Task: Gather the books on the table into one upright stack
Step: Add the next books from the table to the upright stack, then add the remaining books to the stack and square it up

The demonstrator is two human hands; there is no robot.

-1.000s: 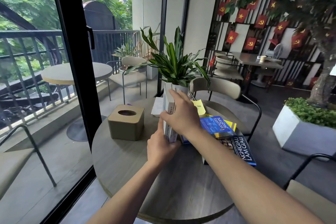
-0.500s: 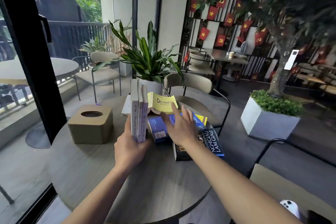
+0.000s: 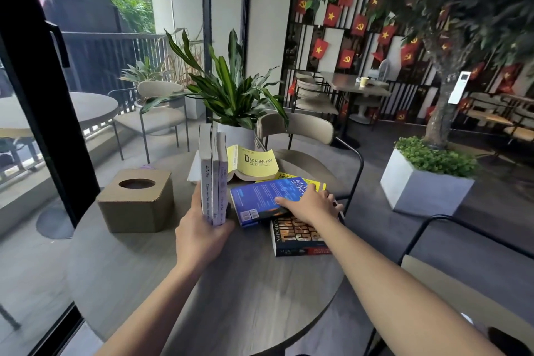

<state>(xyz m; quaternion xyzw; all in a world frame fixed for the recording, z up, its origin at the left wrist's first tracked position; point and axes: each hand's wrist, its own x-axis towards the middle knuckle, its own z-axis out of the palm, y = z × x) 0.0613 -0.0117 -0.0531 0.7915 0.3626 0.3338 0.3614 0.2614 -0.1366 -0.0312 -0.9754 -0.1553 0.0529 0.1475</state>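
Three pale books stand upright (image 3: 213, 179) on the round wooden table (image 3: 202, 283), spines toward me, and my left hand (image 3: 200, 234) grips their lower end. To their right a blue book (image 3: 263, 199) lies flat on other books, with my right hand (image 3: 310, 205) closed over its right edge. A yellow book (image 3: 254, 163) lies curled open behind it. A black book with orange lettering (image 3: 297, 237) lies flat under my right wrist. A yellow-edged book (image 3: 289, 176) peeks out beneath the blue one.
A tan tissue box (image 3: 137, 201) sits at the table's left. A potted plant (image 3: 231, 95) in a white pot stands at the far edge. A chair (image 3: 297, 131) is behind the table, another chair (image 3: 433, 269) at my right. A glass door frame (image 3: 43, 95) stands left.
My right hand left the upright books, moved right and came down on the blue book. The left hand kept holding the upright books. My head turned right.
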